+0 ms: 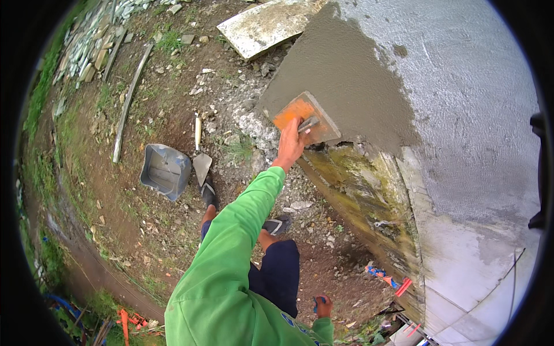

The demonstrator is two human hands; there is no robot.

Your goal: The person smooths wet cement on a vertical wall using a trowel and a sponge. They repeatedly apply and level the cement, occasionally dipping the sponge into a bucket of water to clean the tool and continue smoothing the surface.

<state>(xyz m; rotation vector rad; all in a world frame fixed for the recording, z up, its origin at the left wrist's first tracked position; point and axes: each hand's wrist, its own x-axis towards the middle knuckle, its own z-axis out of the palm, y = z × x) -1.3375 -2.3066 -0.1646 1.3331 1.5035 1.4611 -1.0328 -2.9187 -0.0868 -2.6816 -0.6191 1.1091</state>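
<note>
My left hand (290, 144) is closed round the handle of an orange plastering float (299, 109). The float's face lies against wet grey mortar (346, 75), at the lower left edge of the fresh patch. My left arm, in a green sleeve, is stretched forward. Low in the view, near my side, my right hand (324, 306) has its fingers curled round a small dark-blue thing whose kind I cannot make out. A pointed trowel (202, 164) with a pale handle lies on the ground by my foot.
Beside the trowel sits a grey bucket (165, 172), tilted. A mossy broken edge (363, 184) runs below the mortar, with paler slab (461, 265) to the right. A dirty white board (262, 29) lies at the top, a wooden strip (131, 104) on the left. Stones litter the soil.
</note>
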